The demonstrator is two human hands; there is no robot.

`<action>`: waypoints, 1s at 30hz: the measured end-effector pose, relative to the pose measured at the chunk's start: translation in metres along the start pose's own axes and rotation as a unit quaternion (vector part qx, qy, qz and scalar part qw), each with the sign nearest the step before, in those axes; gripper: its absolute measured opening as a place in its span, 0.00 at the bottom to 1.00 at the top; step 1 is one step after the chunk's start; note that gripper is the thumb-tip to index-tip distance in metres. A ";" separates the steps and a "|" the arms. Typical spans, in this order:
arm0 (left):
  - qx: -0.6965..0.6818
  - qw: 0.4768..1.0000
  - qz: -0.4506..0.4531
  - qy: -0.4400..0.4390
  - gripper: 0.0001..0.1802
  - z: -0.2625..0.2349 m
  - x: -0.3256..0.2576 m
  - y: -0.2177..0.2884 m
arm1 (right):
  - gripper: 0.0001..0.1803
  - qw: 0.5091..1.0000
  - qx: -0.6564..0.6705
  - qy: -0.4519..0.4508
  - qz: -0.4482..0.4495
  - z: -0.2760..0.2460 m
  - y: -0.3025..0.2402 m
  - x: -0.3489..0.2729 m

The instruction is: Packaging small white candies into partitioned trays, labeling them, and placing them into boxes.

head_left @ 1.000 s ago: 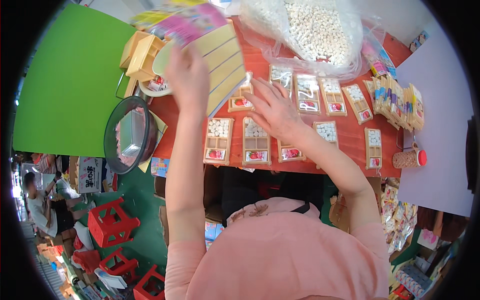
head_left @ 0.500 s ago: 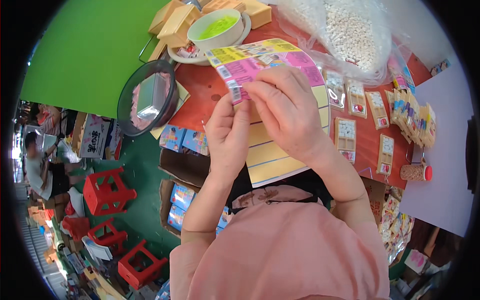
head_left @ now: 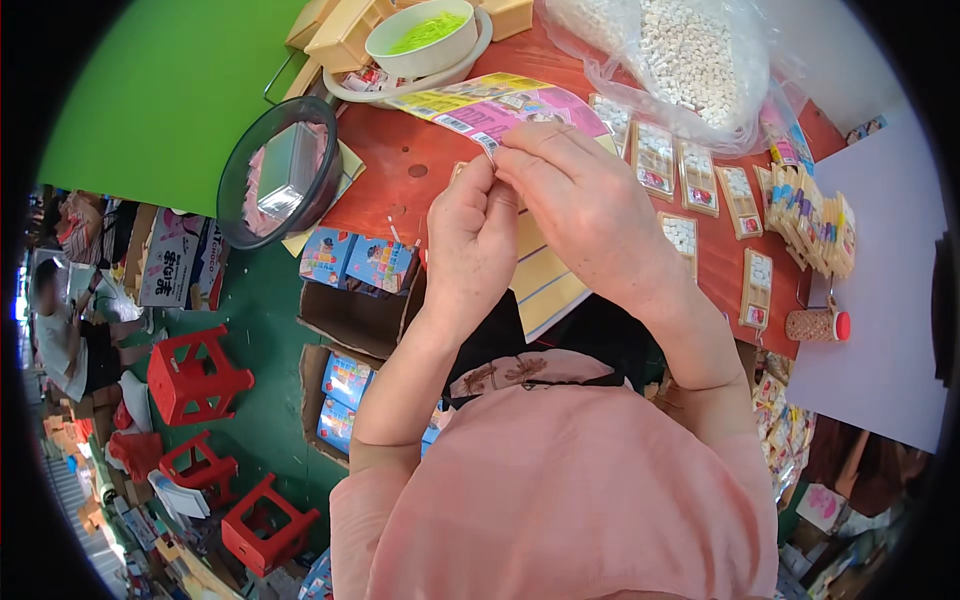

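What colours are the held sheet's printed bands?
Yellow and pink on the sheet; head view, best.

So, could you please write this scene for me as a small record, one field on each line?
Left hand: pinches the printed sheet at its left edge
Right hand: fingertips at the same edge; exact grip hidden
Work surface: red table
Right of sheet: small trays with white pieces
Far side: clear bag of white pieces; white bowl with green contents
Left side: dark bowl holding a clear box
Floor: red stools
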State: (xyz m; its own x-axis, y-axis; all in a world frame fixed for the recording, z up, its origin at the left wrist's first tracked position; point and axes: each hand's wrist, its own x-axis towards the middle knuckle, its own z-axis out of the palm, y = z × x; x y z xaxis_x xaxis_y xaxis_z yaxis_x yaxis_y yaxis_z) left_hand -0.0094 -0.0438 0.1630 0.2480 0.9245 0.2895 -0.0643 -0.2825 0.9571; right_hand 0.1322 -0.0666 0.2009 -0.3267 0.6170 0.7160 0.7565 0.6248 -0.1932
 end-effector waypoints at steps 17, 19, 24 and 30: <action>0.167 0.978 0.114 -0.056 0.04 -0.035 0.003 0.012 | 0.14 1.000 0.005 -0.008 -0.008 0.009 -0.015 0.012; 0.180 0.975 0.117 -0.057 0.05 -0.036 0.004 0.014 | 0.14 0.999 0.028 -0.012 0.012 0.013 -0.016 0.009; 0.195 0.973 0.099 -0.071 0.06 -0.039 0.004 0.018 | 0.13 0.998 0.047 0.032 0.041 0.022 -0.016 0.012; 0.092 0.994 0.052 -0.035 0.04 -0.042 0.013 0.005 | 0.11 0.992 0.067 0.090 0.052 0.035 0.000 0.018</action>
State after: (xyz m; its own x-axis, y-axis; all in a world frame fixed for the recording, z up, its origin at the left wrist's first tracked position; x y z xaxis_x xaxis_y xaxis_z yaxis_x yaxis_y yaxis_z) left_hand -0.0466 -0.0222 0.1724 0.3156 0.8696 0.3798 0.0833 -0.4241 0.9018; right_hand 0.1066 -0.0386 0.1904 -0.1355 0.5926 0.7940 0.6947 0.6282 -0.3503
